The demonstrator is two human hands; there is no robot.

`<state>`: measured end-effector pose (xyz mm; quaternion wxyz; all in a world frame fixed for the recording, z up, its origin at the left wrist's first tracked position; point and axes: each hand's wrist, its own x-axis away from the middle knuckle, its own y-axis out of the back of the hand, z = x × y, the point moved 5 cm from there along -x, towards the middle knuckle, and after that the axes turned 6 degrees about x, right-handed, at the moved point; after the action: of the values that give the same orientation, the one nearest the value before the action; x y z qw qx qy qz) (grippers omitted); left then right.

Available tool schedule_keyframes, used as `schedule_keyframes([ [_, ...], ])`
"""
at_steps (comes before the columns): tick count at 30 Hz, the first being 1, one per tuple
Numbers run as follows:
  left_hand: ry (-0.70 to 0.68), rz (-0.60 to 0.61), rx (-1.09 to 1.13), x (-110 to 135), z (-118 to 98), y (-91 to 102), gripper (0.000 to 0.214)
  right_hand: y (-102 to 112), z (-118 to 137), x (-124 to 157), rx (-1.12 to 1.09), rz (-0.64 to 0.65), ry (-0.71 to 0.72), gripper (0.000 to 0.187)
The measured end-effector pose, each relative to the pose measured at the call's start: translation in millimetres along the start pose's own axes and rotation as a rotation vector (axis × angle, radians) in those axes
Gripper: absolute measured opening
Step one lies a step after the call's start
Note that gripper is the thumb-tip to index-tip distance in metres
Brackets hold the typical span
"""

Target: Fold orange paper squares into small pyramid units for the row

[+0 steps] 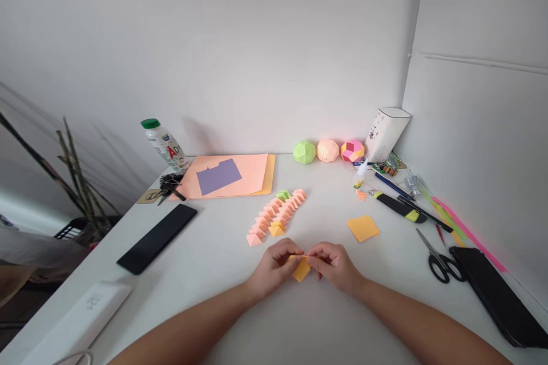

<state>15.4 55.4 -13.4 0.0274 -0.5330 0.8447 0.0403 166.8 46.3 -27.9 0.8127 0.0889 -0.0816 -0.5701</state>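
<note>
Both my hands meet low over the white table, pinching one small orange folded paper (301, 269). My left hand (275, 266) grips its left edge with fingers curled closed. My right hand (333, 265) pinches the right edge the same way. Just beyond the hands lies a row of several folded pink paper units (274, 215), with a yellow one (276, 230) and a green one (282, 194) among them. A flat orange paper square (363, 228) lies to the right of the row.
Peach and orange sheets (233, 175) with a purple cutout lie at the back, beside a bottle (165, 144) and keys (170, 185). Three paper balls (327, 150) and a white box (386, 133) stand by the wall. Phones (157, 237) (499, 293), scissors (440, 259), pens (402, 206) and a white device (81, 319) lie around.
</note>
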Motion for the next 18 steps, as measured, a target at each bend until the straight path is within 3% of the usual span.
schedule_keyframes([
  [7, 0.112, 0.001, -0.028, 1.2, 6.2, -3.7, 0.016, -2.1, 3.7, 1.4, 0.065, -0.001, 0.005, 0.026],
  [18, 0.157, -0.159, 0.211, 3.1, 8.0, 4.9, 0.019, 3.0, 2.2, 1.3, 0.010, -0.047, 0.008, 0.022],
])
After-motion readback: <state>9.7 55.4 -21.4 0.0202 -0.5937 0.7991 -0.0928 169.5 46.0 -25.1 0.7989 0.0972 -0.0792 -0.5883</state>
